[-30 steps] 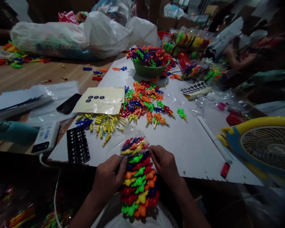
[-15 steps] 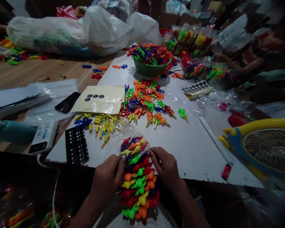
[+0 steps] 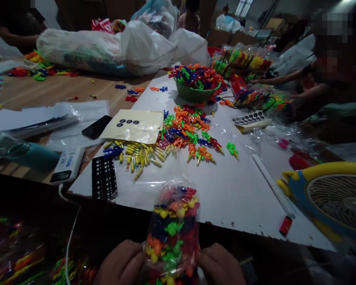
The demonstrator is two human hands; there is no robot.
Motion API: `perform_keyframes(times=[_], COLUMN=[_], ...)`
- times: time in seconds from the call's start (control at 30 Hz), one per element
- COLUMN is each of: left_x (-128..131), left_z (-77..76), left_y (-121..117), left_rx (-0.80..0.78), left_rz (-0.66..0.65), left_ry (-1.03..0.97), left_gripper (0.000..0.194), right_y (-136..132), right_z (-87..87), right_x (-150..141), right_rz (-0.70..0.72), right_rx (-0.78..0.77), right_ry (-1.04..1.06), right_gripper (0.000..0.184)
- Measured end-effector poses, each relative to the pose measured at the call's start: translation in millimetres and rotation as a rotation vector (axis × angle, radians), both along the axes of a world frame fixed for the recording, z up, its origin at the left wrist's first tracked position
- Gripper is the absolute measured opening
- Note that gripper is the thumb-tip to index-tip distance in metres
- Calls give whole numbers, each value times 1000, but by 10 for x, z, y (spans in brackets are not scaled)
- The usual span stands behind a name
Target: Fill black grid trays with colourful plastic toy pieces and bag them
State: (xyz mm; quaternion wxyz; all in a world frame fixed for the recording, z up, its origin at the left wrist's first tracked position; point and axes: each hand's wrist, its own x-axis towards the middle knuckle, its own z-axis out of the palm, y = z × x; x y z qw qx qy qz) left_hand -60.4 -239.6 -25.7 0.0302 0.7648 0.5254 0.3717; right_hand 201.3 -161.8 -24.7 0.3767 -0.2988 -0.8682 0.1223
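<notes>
Holding the clear bag of colourful plastic toys [image 3: 173, 231] in my left hand [image 3: 121, 263] and right hand [image 3: 219, 267], near the big white board [image 3: 243, 190]; behind it, a green bowl [image 3: 195, 92].

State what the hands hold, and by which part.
Both the left hand and right hand grip a clear bag of coloured plastic pieces by its lower sides.
</notes>
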Motion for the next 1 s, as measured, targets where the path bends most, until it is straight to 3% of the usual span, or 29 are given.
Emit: perform_keyframes(times=[0.13, 0.23, 0.4, 0.5, 0.63, 0.8, 0.9, 1.0], left_x=[67, 84, 86, 132, 184, 57, -84, -177], left_z=[1, 6, 14, 106, 326, 629, 921, 1309], left_y=[-79, -131, -216, -151, 134, 583, 711, 681], left_rx=[-92, -74, -46, 25, 49, 81, 65, 87], left_rz=[1, 2, -19, 1, 87, 359, 463, 494], left_ry=[-20, 20, 71, 7, -92, -73, -156, -289], left_gripper=[17, 15, 13, 10, 15, 35, 40, 42], right_y=[-85, -142, -130, -46, 182, 654, 852, 894], right_z=[-89, -110, 20, 124, 275, 666, 1001, 1345], right_x=[108, 138, 156, 163, -32, -469, -673, -855], right_rz=[96, 69, 103, 72, -63, -116, -108, -83], right_rx=[-26, 12, -4, 36, 140, 207, 297, 302], right_ry=[-132, -121, -215, -202, -80, 45, 124, 232], right_gripper=[26, 27, 25, 29, 31, 18, 15, 13])
